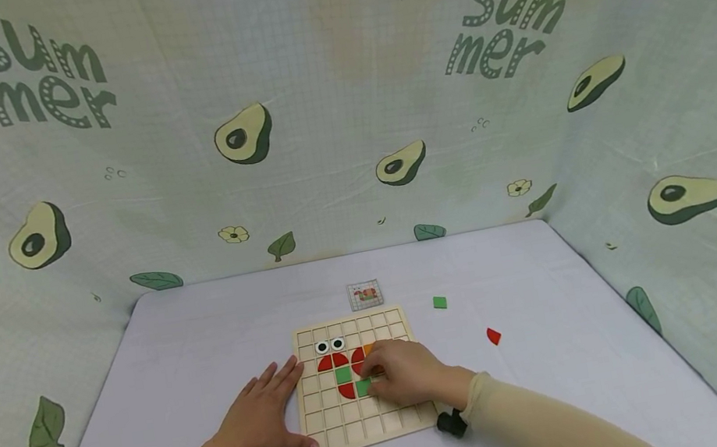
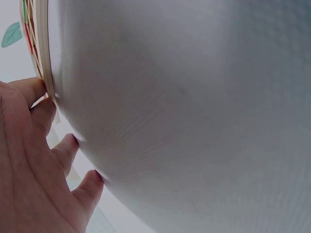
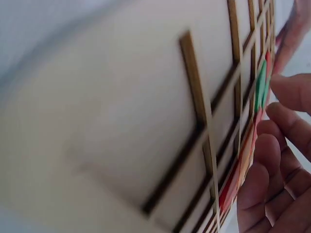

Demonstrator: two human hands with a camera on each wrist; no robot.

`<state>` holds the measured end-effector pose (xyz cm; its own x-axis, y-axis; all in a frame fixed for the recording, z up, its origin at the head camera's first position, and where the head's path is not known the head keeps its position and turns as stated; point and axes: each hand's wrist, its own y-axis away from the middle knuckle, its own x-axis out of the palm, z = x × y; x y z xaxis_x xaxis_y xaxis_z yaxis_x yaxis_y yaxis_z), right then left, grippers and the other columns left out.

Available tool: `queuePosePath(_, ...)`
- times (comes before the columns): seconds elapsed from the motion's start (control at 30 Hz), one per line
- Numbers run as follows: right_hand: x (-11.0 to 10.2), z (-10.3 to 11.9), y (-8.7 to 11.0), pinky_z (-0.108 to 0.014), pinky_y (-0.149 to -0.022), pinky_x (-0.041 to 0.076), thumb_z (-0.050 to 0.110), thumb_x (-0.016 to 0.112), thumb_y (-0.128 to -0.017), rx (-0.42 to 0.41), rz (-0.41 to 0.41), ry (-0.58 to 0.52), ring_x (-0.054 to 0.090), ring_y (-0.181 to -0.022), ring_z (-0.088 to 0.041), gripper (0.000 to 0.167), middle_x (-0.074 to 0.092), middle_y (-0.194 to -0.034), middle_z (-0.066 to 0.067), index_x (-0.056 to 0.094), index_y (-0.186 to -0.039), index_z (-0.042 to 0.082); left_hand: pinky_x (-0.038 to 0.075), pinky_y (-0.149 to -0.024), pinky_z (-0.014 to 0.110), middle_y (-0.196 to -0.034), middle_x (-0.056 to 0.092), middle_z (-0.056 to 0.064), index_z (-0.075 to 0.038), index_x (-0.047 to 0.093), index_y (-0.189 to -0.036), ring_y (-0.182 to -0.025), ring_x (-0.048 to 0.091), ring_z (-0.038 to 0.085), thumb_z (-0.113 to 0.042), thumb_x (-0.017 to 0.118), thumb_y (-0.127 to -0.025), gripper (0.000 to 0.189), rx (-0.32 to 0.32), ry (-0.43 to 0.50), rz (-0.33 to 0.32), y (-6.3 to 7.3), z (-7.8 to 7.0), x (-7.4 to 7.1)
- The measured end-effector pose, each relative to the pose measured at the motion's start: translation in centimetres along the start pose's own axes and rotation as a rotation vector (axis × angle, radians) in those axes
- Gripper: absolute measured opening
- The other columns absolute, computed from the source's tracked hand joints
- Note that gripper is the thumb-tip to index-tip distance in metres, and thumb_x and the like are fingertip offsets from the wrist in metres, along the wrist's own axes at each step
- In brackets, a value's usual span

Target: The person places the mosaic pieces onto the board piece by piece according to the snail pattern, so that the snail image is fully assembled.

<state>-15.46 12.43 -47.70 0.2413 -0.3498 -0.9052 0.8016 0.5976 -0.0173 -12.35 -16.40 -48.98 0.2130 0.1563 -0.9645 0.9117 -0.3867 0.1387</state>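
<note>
A square wooden grid board (image 1: 326, 438) lies on the table, with two eye discs (image 1: 330, 346), several red quarter-round pieces (image 1: 333, 361) and green square tiles (image 1: 343, 375) in its cells. My left hand (image 1: 263, 417) rests at the board's left edge, fingers spread and thumb at the lower left corner. In the left wrist view its fingertips (image 2: 40, 90) touch the board's side. Over the right half of the board, my right hand (image 1: 403, 372) has its fingers loosely bent. The right wrist view shows its thumb (image 3: 291, 91) right at a green tile (image 3: 261, 86), partly hiding the pieces there.
Behind the board lies a small picture card (image 1: 365, 295). To the right on the white table (image 1: 204, 320) are a loose green square (image 1: 440, 302) and a loose red quarter-round piece (image 1: 494, 336). A printed cloth (image 1: 327, 205) hangs around the back and sides.
</note>
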Motion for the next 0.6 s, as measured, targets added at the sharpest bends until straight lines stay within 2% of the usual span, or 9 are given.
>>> queuePosePath(0.13, -1.1, -1.0, 0.3, -0.027, -0.077, 0.051, 0.023, 0.076, -0.086, 0.036, -0.015, -0.06, 0.057, -0.087, -0.005, 0.018, 0.064, -0.099, 0.014, 0.077, -0.104, 0.02, 0.025, -0.115, 0.059, -0.161, 0.03, 0.001, -0.014, 0.039, -0.155, -0.146, 0.025, 0.036, -0.087, 0.071, -0.051, 0.131, 0.002, 0.001, -0.003, 0.0, 0.0, 0.0)
queuePosePath(0.27, -2.5, -3.0, 0.5, -0.027, -0.068, 0.05, 0.022, 0.078, -0.085, 0.077, -0.051, -0.115, 0.055, -0.077, -0.009, 0.021, 0.065, -0.096, 0.007, 0.076, -0.105, 0.016, 0.025, -0.115, 0.059, -0.161, 0.03, 0.001, -0.014, 0.039, -0.154, -0.146, 0.025, 0.036, -0.086, 0.072, -0.051, 0.13, 0.004, 0.005, -0.008, 0.1, -0.1, -0.1)
queuePosePath(0.37, -3.6, -5.0, 0.7, -0.027, -0.063, 0.048, 0.02, 0.079, -0.085, 0.135, -0.08, -0.137, 0.054, -0.072, -0.01, 0.021, 0.065, -0.094, 0.007, 0.075, -0.105, 0.016, 0.025, -0.115, 0.059, -0.161, 0.031, 0.001, -0.014, 0.04, -0.154, -0.146, 0.025, 0.036, -0.085, 0.073, -0.051, 0.13, 0.002, 0.01, -0.009, 0.1, -0.2, -0.2)
queuePosePath(0.6, -5.4, -10.7, 1.3, -0.029, -0.066, 0.05, 0.017, 0.08, -0.084, 0.309, -0.192, -0.165, 0.054, -0.074, -0.012, 0.022, 0.065, -0.094, 0.005, 0.074, -0.105, 0.012, 0.024, -0.115, 0.058, -0.161, 0.03, 0.0, -0.014, 0.039, -0.154, -0.146, 0.025, 0.035, -0.087, 0.072, -0.052, 0.13, -0.001, 0.002, -0.001, 0.0, -0.1, -0.1)
